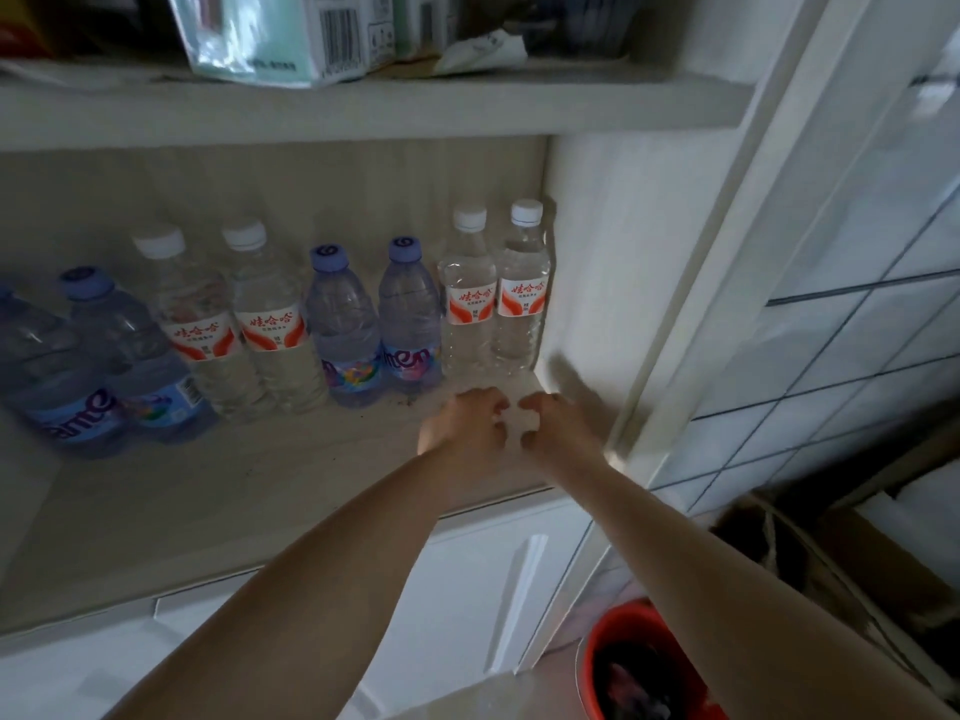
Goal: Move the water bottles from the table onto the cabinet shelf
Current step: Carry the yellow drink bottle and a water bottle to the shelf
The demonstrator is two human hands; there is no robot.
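Eight water bottles (pixel 470 288) stand in one row along the back of the cabinet shelf (pixel 291 459), caps up, long axes vertical. The rightmost two red-labelled bottles sit against the cabinet's side wall (pixel 613 262). Just in front of them, the left hand (pixel 465 423) and right hand (pixel 558 423) hover with fingers loosely curled, holding nothing. The table is out of view, so remaining bottles cannot be judged.

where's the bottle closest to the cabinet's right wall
In the head view, the white-capped bottle stands upright at the right end of the shelf row, beside the cabinet wall, with a matching bottle on its left.
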